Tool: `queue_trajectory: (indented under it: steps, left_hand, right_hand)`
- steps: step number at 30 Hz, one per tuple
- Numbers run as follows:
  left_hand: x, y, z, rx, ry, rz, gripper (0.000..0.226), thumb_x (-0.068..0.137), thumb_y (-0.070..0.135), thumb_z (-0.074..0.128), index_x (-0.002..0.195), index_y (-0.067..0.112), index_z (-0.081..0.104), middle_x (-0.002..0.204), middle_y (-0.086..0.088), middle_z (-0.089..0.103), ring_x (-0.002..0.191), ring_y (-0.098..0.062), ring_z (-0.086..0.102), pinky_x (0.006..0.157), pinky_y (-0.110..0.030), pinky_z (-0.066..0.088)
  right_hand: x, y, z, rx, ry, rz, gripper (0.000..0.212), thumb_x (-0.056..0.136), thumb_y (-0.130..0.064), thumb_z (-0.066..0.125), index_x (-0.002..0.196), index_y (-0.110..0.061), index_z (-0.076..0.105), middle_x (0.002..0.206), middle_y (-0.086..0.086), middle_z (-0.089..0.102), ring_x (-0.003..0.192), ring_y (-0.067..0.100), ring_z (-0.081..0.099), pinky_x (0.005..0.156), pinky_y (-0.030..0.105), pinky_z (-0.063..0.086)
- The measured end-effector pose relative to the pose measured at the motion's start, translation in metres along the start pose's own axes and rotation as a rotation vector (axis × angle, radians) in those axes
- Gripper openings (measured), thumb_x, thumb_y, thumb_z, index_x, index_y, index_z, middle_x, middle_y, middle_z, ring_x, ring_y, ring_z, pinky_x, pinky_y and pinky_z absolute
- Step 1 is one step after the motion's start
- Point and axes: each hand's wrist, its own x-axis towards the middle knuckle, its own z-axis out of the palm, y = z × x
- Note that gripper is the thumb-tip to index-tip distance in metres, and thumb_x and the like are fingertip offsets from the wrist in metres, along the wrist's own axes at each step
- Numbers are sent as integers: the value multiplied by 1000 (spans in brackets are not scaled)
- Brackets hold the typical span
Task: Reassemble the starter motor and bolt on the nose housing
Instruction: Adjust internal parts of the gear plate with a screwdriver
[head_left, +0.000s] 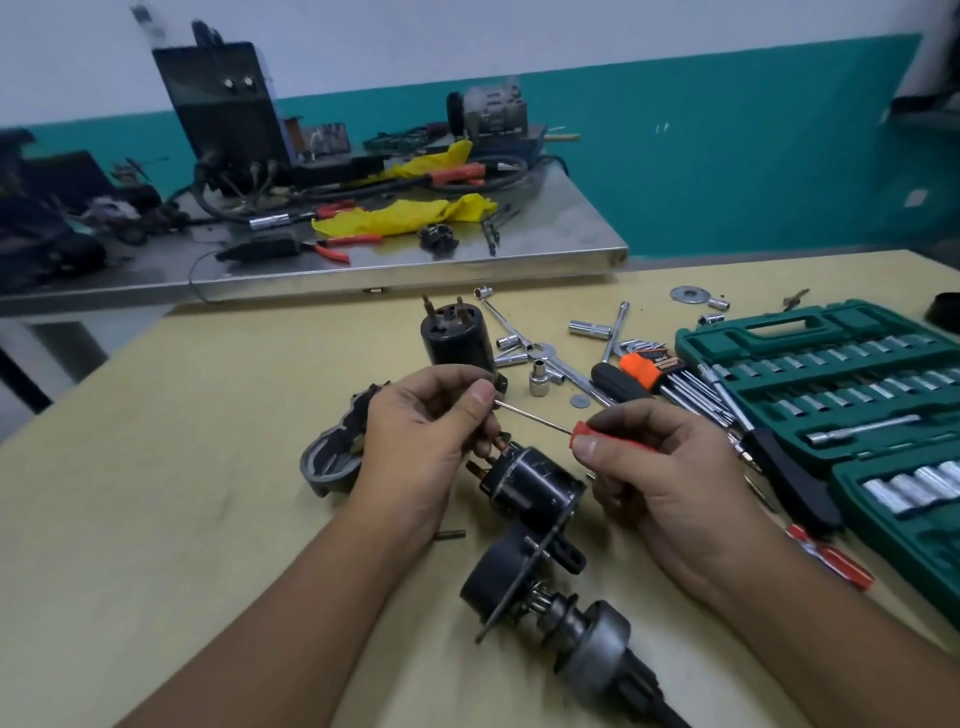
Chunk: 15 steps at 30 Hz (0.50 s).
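Starter motor (540, 566) lay partly assembled on tabletop (208, 467), nose housing (337, 452) apart behind left hand (421, 441). I had right hand (670, 467) gripping screwdriver (597, 434), left pinching its tip at the terminals. Bolting still ahead, I judged

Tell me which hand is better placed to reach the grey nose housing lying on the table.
Left. The left hand sits right beside the nose housing, which lies just past its knuckles. The right hand is on the far side of the starter motor and grips the screwdriver handle.
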Motion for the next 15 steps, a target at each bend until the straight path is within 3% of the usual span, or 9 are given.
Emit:
queue_trajectory:
  steps: [5,10,15]
  left_hand:
    - [0,-2,2,-152,23,-50,12,72,20,85,81,15,80,83,-18,74,58,-14,65,45,-19,46]
    - [-2,-3,7,-263,27,-102,6,79,18,77,74,17,79,84,-17,75,58,-12,66,42,-18,44]
    - [0,-1,9,-291,-18,-127,16,83,16,70,94,5,67,89,-20,77,66,-17,75,48,-18,55]
  right_hand:
    - [-3,0,1,-178,31,-88,39,48,-30,88,85,-23,79,83,2,76,60,13,62,52,24,52]
    - [-4,1,1,-345,64,-162,36,55,-36,85,90,-32,79,92,-4,78,79,7,71,68,27,56]
    - [-3,0,-2,-357,77,-176,40,52,-40,85,91,-31,80,92,-6,78,79,4,72,62,18,54]
